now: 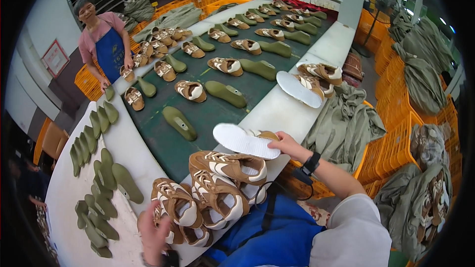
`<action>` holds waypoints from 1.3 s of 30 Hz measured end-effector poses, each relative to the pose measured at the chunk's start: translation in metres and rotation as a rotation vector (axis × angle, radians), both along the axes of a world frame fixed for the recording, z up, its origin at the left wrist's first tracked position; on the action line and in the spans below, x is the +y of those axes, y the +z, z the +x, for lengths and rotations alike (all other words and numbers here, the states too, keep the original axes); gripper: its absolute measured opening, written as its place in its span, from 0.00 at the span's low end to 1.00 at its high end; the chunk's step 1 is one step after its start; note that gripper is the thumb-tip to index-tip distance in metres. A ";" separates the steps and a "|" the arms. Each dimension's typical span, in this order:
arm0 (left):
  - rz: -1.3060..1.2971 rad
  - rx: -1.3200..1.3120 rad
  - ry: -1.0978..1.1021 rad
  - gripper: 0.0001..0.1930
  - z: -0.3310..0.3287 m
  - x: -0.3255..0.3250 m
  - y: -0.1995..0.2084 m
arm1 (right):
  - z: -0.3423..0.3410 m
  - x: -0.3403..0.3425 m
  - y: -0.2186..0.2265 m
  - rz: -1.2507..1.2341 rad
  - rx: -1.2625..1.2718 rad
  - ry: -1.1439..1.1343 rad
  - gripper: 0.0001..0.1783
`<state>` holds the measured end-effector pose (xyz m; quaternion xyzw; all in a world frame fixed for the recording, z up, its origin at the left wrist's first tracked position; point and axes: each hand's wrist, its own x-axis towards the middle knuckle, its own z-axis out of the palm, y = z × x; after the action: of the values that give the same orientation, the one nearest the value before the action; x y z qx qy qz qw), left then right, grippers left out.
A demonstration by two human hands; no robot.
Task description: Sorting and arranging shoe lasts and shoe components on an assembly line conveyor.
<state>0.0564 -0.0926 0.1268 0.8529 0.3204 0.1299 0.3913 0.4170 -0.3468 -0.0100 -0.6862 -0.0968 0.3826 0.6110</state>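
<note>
My right hand grips a brown and white shoe upper by one end, with its white underside turned up. It is held over the white ledge beside the green conveyor belt. Just below it, in front of me, several brown and white shoe uppers are heaped on top of one another. My left hand is empty beside the left end of this heap, its fingers apart and slightly blurred. On the belt, a green shoe last lies nearest to me.
Several green lasts lie on the white table to the left. Pairs of uppers and lasts line the belt. A co-worker in a blue apron stands at the far left, handling shoes. More uppers rest on the right ledge; orange crates stand beyond.
</note>
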 end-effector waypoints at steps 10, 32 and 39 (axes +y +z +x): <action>-1.036 -0.699 -0.052 0.28 0.094 -0.056 -0.019 | -0.070 0.013 0.096 0.360 -1.833 0.137 0.30; -0.959 -0.988 0.362 0.10 0.001 -0.004 -0.038 | -0.094 0.119 0.217 0.238 -1.902 1.131 0.15; -0.546 -0.800 0.463 0.07 -0.080 -0.012 -0.057 | -0.036 0.326 0.151 -0.167 -1.704 1.077 0.16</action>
<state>-0.0233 -0.1041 0.0701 0.5111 0.3482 0.4395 0.6514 0.3815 -0.0209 0.1415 -0.6363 -0.7706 -0.0043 0.0345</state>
